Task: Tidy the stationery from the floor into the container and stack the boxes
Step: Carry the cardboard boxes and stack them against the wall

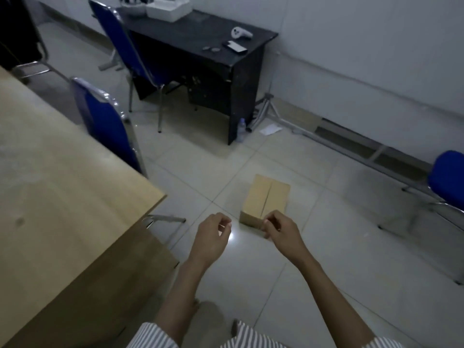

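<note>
A closed brown cardboard box [267,200] stands on the tiled floor in the middle of the room, its top flaps meeting in a seam. My right hand [280,228] hovers in front of the box's near end, fingers loosely curled and holding nothing. My left hand [213,231] hangs to the left of the box over bare tiles, fingers also loosely curled and empty. No stationery shows on the floor in this view.
A light wooden table [62,192] fills the left side. Two blue chairs [110,129] stand beside it, and a third blue chair [447,177] at the right edge. A black desk [200,38] with a phone, controller and white boxes stands behind; a tripod [266,109] and bottle [240,130] beside it.
</note>
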